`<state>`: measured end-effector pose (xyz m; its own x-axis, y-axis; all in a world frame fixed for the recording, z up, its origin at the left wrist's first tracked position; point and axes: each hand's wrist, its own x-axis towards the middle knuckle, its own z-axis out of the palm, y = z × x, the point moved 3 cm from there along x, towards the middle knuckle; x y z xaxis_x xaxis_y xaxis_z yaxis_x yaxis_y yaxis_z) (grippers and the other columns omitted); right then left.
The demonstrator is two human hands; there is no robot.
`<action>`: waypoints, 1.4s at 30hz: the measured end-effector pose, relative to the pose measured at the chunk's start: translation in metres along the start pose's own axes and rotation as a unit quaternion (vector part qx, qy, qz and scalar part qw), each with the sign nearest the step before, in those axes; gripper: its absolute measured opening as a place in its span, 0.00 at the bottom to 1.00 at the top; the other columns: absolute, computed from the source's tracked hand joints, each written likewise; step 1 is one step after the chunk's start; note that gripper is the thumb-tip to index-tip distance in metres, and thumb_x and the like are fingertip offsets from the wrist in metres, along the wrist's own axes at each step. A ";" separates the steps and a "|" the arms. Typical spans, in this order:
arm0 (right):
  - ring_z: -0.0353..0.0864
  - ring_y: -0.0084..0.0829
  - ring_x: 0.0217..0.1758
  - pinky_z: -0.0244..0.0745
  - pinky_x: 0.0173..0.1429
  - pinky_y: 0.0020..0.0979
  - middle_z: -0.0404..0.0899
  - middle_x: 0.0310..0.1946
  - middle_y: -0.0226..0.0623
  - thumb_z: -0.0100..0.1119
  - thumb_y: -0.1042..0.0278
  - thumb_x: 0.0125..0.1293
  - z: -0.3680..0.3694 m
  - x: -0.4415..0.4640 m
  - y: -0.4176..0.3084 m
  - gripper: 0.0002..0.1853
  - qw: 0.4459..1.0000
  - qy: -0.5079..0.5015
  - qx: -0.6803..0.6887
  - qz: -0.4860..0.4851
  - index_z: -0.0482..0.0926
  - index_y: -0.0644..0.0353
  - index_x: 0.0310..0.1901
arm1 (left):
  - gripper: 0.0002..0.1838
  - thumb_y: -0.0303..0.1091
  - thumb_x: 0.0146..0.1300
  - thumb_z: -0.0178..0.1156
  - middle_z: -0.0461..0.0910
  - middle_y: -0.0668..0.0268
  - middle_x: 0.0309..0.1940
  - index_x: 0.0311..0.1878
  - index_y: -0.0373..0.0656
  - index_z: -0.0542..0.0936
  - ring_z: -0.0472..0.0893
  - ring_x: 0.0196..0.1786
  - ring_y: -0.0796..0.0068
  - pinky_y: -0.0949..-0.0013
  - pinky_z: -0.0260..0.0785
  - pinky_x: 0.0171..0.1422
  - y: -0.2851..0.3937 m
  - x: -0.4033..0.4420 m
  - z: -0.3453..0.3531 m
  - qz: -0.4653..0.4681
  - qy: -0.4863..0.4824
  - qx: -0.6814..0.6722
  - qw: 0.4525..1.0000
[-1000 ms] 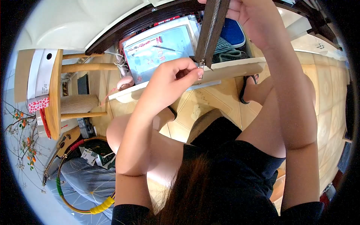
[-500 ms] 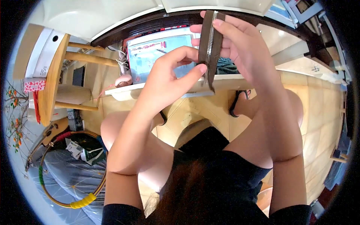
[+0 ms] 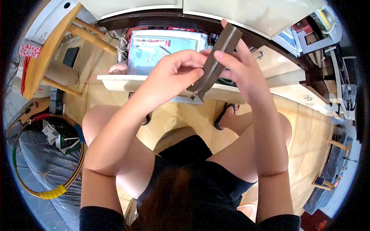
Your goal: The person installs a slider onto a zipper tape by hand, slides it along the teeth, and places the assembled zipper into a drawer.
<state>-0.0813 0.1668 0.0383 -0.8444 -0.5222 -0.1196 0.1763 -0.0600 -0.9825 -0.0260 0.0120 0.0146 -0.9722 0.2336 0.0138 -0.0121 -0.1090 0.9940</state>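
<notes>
A dark brown zipper (image 3: 218,57) with silver metal teeth is stretched between both hands, tilted with its top end to the right. My left hand (image 3: 179,73) pinches its lower part between thumb and fingers; the metal pull hangs at the bottom end. Higher up, my right hand (image 3: 241,63) grips the tape, thumb in front and fingers behind. Beneath the hands, an open drawer (image 3: 135,82) holds a clear-lidded box (image 3: 144,61) with a blue interior. Part of the drawer's contents is hidden by my hands.
To the left stands a wooden stool (image 3: 50,50) with boxes on it. A hoop (image 3: 52,192) with yellow tape leans on grey-blue fabric (image 3: 34,161). White cabinet doors (image 3: 231,13) rise ahead, and an open shelf (image 3: 308,38) is at the upper right.
The zipper has turned from nearly upright to a slant, and its pull end now shows. My view has shifted to the right. Both hands still hold the zipper.
</notes>
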 end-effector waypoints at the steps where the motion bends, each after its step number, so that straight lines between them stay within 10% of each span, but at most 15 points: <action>1: 0.78 0.28 0.44 0.77 0.45 0.30 0.77 0.44 0.39 0.59 0.69 0.63 0.001 -0.001 0.001 0.38 1.000 0.001 -0.019 -0.006 0.51 0.51 0.71 | 0.08 0.25 0.64 0.54 0.78 0.70 0.38 0.46 0.36 0.76 0.75 0.40 0.83 0.78 0.67 0.47 0.001 -0.002 0.000 0.001 0.009 0.000 1.000; 42: 0.74 0.23 0.44 0.74 0.40 0.25 0.74 0.46 0.31 0.56 0.74 0.62 0.012 -0.044 0.036 0.38 0.995 -0.069 -0.040 -0.054 0.50 0.52 0.72 | 0.17 0.44 0.65 0.56 0.80 0.66 0.35 0.43 0.37 0.80 0.77 0.37 0.80 0.75 0.71 0.46 -0.025 -0.056 0.023 -0.094 0.046 -0.101 0.989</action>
<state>-0.0320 0.1771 0.0094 -0.7777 -0.6287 0.0027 0.0430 -0.0575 -0.9974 0.0337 0.0243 -0.0088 -0.9656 0.1801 -0.1878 -0.2315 -0.2648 0.9361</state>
